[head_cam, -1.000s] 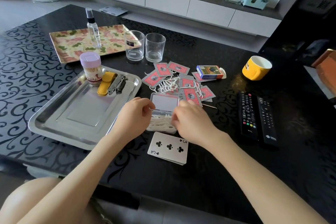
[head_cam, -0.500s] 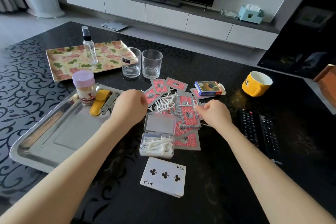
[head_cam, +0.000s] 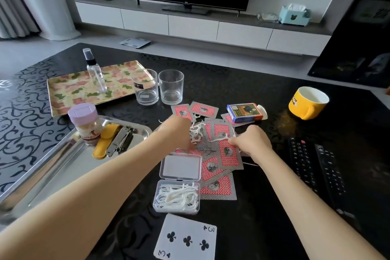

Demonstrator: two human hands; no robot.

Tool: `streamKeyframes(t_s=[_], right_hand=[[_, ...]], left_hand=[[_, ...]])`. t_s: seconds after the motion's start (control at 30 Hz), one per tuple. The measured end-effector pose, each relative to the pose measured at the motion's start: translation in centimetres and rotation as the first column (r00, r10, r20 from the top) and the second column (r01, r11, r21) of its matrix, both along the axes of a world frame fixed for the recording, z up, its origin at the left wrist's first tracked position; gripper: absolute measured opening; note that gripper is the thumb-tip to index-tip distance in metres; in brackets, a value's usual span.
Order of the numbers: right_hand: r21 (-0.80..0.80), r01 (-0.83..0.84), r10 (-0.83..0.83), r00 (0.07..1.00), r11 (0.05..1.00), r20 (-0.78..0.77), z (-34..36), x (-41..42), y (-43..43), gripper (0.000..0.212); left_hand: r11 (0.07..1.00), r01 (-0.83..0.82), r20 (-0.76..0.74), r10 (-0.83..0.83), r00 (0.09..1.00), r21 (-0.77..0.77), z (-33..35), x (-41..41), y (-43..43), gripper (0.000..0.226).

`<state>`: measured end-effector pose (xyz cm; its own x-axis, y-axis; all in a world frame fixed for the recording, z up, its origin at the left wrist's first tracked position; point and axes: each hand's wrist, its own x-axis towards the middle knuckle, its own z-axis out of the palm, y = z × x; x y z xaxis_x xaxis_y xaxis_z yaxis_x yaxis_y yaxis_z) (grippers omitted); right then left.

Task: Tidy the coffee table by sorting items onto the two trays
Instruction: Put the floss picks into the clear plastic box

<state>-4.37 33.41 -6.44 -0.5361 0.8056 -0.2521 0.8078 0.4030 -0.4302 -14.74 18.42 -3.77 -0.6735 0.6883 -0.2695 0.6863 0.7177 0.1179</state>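
A pile of white floss picks (head_cam: 197, 132) lies on scattered red-backed playing cards (head_cam: 228, 152). My left hand (head_cam: 176, 131) is curled over the left side of the pile, fingers among the picks. My right hand (head_cam: 251, 142) pinches one floss pick (head_cam: 219, 139) at the pile's right edge. In front of both hands an open clear box (head_cam: 177, 196) holds several picks. The steel tray (head_cam: 48, 167) at left carries a toothpick jar (head_cam: 85, 122), a yellow case (head_cam: 104, 140) and nail clippers (head_cam: 120, 140). The floral tray (head_cam: 69, 88) behind it holds a spray bottle (head_cam: 95, 72).
Two glasses (head_cam: 159, 87) stand beside the floral tray. A card box (head_cam: 245, 112) and a yellow mug (head_cam: 307, 102) sit at the back right. Two remotes (head_cam: 314, 167) lie at right. A three of clubs (head_cam: 186, 238) lies face up near the front edge.
Both hands have left the clear box and reached forward to the floss pick pile on the cards. The right hand now pinches one pick. The camera has tilted up.
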Motion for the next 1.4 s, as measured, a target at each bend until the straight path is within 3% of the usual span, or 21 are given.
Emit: streamKeyframes(t_s=[0.17, 0.2, 0.33, 0.5, 0.6, 0.77, 0.87, 1.03, 1.2, 1.4], right_hand=[[-0.131, 0.045, -0.054, 0.996, 0.99, -0.066, -0.3, 0.3, 1.4, 0.042], [-0.162, 0.048, -0.061, 0.995, 0.986, -0.08, -0.3, 0.6, 1.6, 0.039], [-0.12, 0.022, -0.033, 0.995, 0.993, -0.091, 0.2, 1.9, 2.2, 0.026], [0.046, -0.041, 0.047, 0.986, 0.998, -0.157, 0.9, 2.7, 1.7, 0.019], [0.078, -0.093, 0.106, 0.975, 0.993, -0.195, 1.3, 2.7, 1.0, 0.017], [0.103, -0.179, 0.198, 0.954, 0.978, -0.224, 1.6, 2.5, 0.3, 0.019], [0.114, -0.203, 0.224, 0.95, 0.973, -0.218, 1.4, 2.5, 0.0, 0.016], [0.133, -0.222, 0.248, 0.943, 0.966, -0.224, 1.1, 2.8, -0.4, 0.02], [0.133, -0.212, 0.238, 0.944, 0.968, -0.23, 1.2, 3.1, -0.2, 0.019], [0.117, -0.199, 0.223, 0.943, 0.973, -0.247, 1.5, 4.0, -0.6, 0.017]], left_hand=[[0.99, -0.116, 0.125, 0.105, 0.986, 0.078, 0.0, -1.7, 0.6, 0.024], [0.991, -0.103, 0.117, 0.093, 0.989, 0.083, 0.0, -1.8, 0.7, 0.029], [0.994, 0.101, 0.014, -0.102, 0.995, 0.051, -0.4, -2.2, 0.4, 0.057], [0.943, 0.326, -0.126, -0.332, 0.935, -0.062, -1.2, -3.2, 0.7, 0.06], [0.876, 0.46, -0.256, -0.482, 0.838, -0.142, -0.8, -3.7, 1.2, 0.05], [0.696, 0.625, -0.382, -0.717, 0.582, -0.353, -0.5, -4.6, 1.9, 0.032], [0.658, 0.632, -0.387, -0.752, 0.533, -0.408, -0.9, -4.6, 2.2, 0.026], [0.694, 0.622, -0.395, -0.719, 0.572, -0.362, -1.8, -4.4, 2.2, 0.024], [0.803, 0.571, -0.329, -0.593, 0.735, -0.173, -1.7, -4.9, 2.2, 0.022], [0.894, 0.426, -0.121, -0.412, 0.903, 0.136, 0.2, -2.9, 0.2, 0.014]])
